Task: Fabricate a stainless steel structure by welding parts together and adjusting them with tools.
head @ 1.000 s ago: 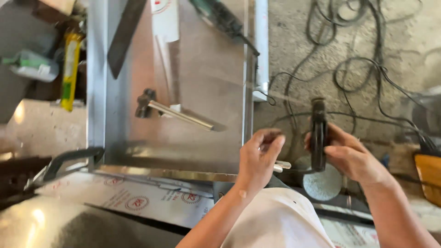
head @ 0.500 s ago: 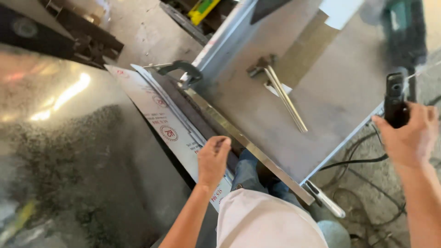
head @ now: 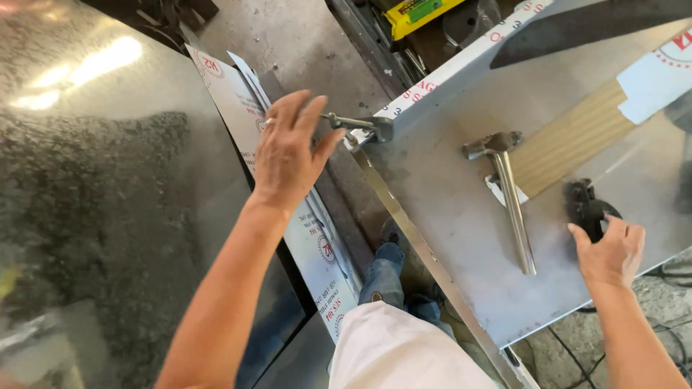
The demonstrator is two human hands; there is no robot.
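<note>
My left hand [head: 288,148] is stretched out with fingers apart, its fingertips at the handle of a metal locking clamp [head: 364,128]. The clamp sits at the corner of a folded sheet-metal piece [head: 447,238]. My right hand [head: 613,252] grips the lower end of a black hand tool [head: 587,205], which lies on that sheet near its right edge. Between the two hands a steel hammer [head: 508,194] lies flat on the sheet, with its head next to a strip of wood [head: 569,140].
A large shiny metal sheet [head: 108,187] fills the left side. White film-covered strips with red marks [head: 238,94] lie along its edge. A yellow tool [head: 422,11] rests at the top. My legs [head: 393,324] stand between the sheets. Cables [head: 670,324] lie on the floor at lower right.
My left hand has gone from the sheet's folded edge up to the clamp at the corner. My right hand has lowered the black tool onto the sheet. The view has swung.
</note>
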